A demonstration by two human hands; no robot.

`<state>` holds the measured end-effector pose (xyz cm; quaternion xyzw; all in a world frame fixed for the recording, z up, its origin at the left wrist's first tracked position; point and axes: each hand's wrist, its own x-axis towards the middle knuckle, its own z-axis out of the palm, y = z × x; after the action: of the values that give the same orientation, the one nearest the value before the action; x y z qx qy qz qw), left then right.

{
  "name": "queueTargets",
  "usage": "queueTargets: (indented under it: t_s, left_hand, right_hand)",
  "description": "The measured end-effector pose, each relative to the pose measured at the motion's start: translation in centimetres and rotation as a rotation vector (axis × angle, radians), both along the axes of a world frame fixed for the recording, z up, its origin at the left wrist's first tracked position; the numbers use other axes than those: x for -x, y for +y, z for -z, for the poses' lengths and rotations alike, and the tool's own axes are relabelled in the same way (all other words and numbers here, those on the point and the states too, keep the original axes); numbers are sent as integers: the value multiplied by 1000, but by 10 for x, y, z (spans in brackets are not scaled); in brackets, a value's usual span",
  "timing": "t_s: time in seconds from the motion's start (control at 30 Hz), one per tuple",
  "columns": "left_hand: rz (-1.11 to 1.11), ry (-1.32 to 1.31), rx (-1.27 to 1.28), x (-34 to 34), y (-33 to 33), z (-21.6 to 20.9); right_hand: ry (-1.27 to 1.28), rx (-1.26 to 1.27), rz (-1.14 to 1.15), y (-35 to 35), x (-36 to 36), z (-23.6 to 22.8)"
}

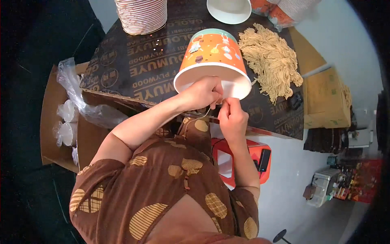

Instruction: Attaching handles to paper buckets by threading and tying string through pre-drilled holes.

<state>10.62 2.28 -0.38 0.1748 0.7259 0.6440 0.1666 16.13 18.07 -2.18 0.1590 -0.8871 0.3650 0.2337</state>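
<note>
An orange paper bucket (215, 48) with cartoon prints and a white rim lies tilted on the dark plywood table (142, 73), its open mouth toward me. My left hand (204, 92) reaches in front of the mouth, fingers pinched on a thin beige string (208, 112) that hangs down below it. At the bucket's lower rim is my right hand (233, 118), closed, thumb and forefinger together by the string; whether it grips the string or the rim I cannot tell. A loose heap of beige cord (270, 61) lies right of the bucket.
Nested paper buckets (142, 16) stand at the far left, a white bucket (229, 10) at the far edge. Plastic-wrapped orange buckets (280, 18) are at far right. Cardboard boxes flank the table, one (327, 99) right, one (50, 114) left. Below is a red-orange stool (254, 162) with a black phone-like object.
</note>
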Motion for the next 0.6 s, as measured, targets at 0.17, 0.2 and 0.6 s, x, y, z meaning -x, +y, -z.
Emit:
queueTargets:
  t_s: [0.17, 0.2, 0.6]
  left_hand:
    - [27, 17, 30, 2, -2, -2]
    - [46, 31, 62, 2, -2, -6]
    - [99, -74, 18, 9, -4, -4]
  right_hand:
    - [29, 6, 1, -1, -1, 0]
    - [24, 18, 5, -1, -1, 1]
    - [252, -237, -55, 0, -2, 3]
